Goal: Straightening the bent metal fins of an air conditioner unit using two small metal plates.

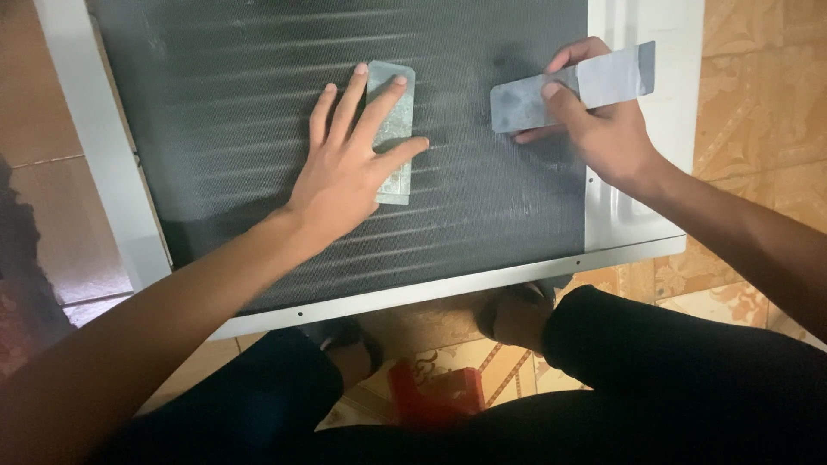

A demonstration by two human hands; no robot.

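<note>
Our left hand (353, 168) lies spread, fingers pressing a small metal plate (394, 138) flat against the dark finned panel (241, 129). Our right hand (603, 129) pinches a longer metal strip (573, 86) above the panel's right edge.

Panel (258, 86): I'm seeing it lying flat on the floor (758, 103), ahead of the knees.
Left plate (394, 129): lying on the panel, left of the right plate (568, 86).
Stool (431, 396): possibly sitting under the legs.

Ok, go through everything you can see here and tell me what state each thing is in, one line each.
Left hand: flat, fingers spread, pressing a metal strip.
Upright metal strip: lying on the fins, pinned under the left hand.
Right hand: gripping the other strip.
Long metal strip: held, one end against the fins.
Finned coil panel: lying flat in its white frame, dusty.
Red object: on the floor, blurred.
</note>
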